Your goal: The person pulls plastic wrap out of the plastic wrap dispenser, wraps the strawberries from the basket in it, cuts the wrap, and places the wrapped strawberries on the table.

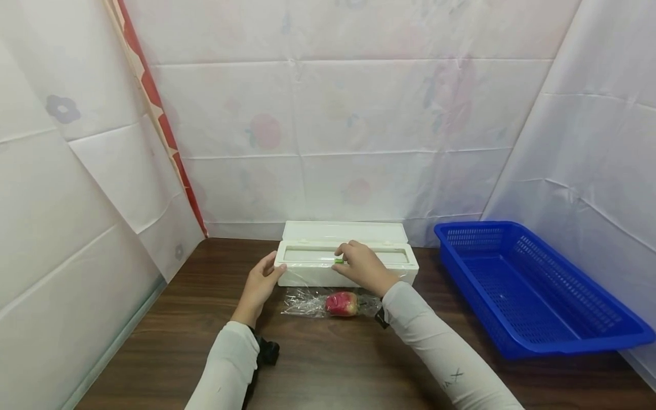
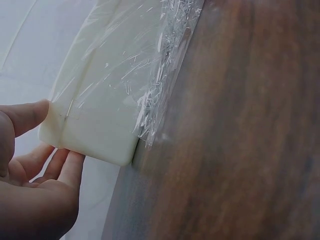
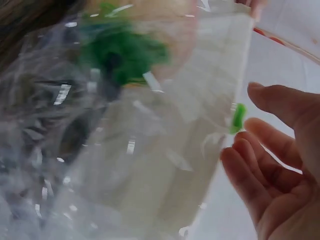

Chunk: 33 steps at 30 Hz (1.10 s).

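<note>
A long white cling film dispenser (image 1: 307,275) lies on the table with its lid (image 1: 343,232) flipped back. My left hand (image 1: 259,283) grips its left end, thumb on the upper front edge and fingers round the end. A small green slider (image 1: 339,261) sits on the front rim. My right hand (image 1: 365,266) is at this slider, thumb and index finger apart beside it in the right wrist view, the other fingers loosely bent. Before the dispenser lies a red and yellow fruit-like piece (image 1: 341,304) with a green, leafy top (image 3: 120,55), under clear film (image 1: 306,302).
A blue plastic basket (image 1: 512,336) stands on the right of the brown wooden table (image 1: 328,364). White patterned sheets (image 1: 348,114) enclose the table at the back and both sides.
</note>
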Available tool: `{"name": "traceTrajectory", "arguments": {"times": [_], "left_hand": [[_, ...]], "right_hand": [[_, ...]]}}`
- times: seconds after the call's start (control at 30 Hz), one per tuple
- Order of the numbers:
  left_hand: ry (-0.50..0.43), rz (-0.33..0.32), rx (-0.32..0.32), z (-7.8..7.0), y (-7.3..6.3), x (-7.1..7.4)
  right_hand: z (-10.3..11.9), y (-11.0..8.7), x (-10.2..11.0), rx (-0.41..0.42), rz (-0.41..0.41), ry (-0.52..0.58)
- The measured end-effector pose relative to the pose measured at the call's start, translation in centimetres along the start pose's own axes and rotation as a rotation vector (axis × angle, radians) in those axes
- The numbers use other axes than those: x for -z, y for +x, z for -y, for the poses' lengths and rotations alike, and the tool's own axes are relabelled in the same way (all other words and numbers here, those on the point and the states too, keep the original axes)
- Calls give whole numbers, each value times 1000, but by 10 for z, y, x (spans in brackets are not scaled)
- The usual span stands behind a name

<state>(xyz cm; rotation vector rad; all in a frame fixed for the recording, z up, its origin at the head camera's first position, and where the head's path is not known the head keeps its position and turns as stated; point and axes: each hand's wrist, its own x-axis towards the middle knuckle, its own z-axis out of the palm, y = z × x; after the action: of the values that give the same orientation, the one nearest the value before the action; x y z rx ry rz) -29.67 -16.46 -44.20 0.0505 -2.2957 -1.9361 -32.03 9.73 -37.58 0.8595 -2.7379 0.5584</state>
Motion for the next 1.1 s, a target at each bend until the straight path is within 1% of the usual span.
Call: {"name": "traceTrajectory", "arguments": {"times": [0.13,0.3,0.4,0.6,0.9,1.1], "left_hand": [[-4,1,0,0,0,0],[-6,-2,7,0,0,-1],[-6,0,4,0,1,-1],[-1,0,-2,-1,0,0],[-9,-2,5,1,1,0],[5,-1,5,0,0,0]], "right_hand": [[-3,1,-6,-16,-30,-16],[-7,0,-10,19,-88,1],[-8,0,-11,30,-105,20],[-9,1,-12,34,-117,31],[-9,-1,-12,51,-123,-16],[-10,1,-13,58,-112,-44]]}}
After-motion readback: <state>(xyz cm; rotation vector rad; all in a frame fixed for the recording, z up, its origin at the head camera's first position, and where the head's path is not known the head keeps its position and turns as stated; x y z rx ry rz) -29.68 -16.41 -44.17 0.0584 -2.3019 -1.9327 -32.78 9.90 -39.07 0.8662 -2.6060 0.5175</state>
